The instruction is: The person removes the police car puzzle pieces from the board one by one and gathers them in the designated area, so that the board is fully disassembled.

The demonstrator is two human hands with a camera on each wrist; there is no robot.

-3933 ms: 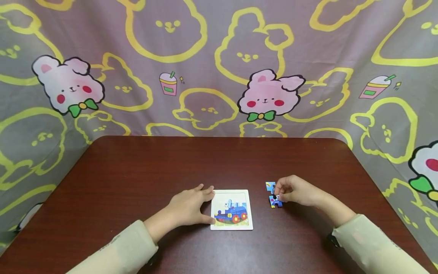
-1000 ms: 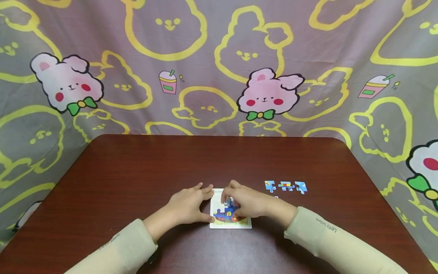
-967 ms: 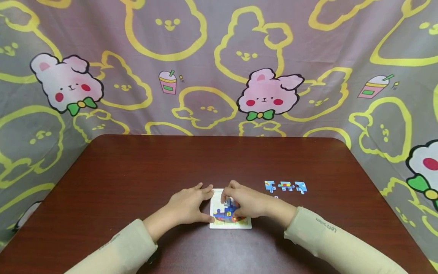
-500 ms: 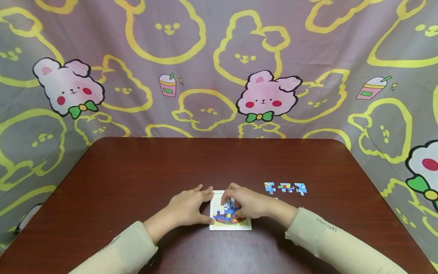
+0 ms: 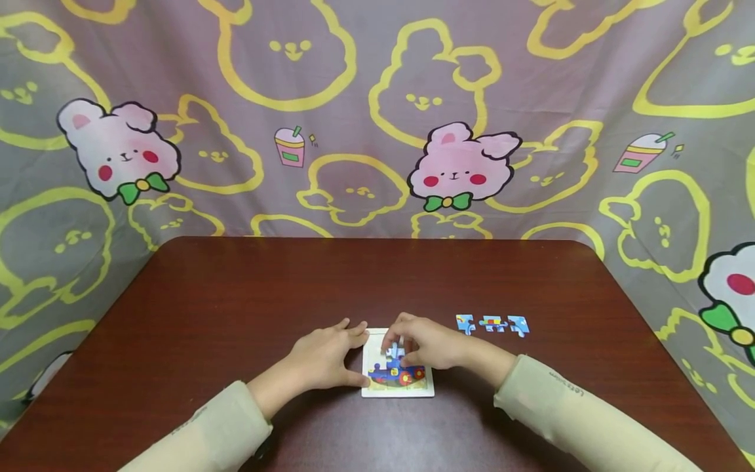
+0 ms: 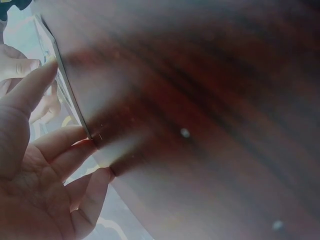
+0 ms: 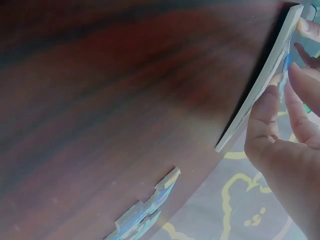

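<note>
A small white-framed jigsaw puzzle board point(image 5: 398, 393) with a blue train picture lies on the table in front of me. My left hand point(image 5: 323, 357) steadies its left side, thumb at the near corner and other fingers spread along the far part of that edge. Over the board's upper right, my right hand point(image 5: 433, 342) has bent fingers and thumb around a puzzle piece. A blue bit of this puzzle piece point(image 7: 286, 64) shows between the fingers in the right wrist view; the rest is hidden. The upper left of the board is bare.
Loose blue puzzle pieces lie in a row to the right of the board: a left piece point(image 5: 464, 324), a middle piece point(image 5: 492, 323) and a right piece point(image 5: 518, 325). The dark brown table point(image 5: 283, 282) ends at a patterned curtain point(image 5: 354, 78) behind.
My right hand has gone from the loose pieces at the right to the board. In the last half second its thumb has drawn back slightly, uncovering the train's wheels. The left hand stays put.
</note>
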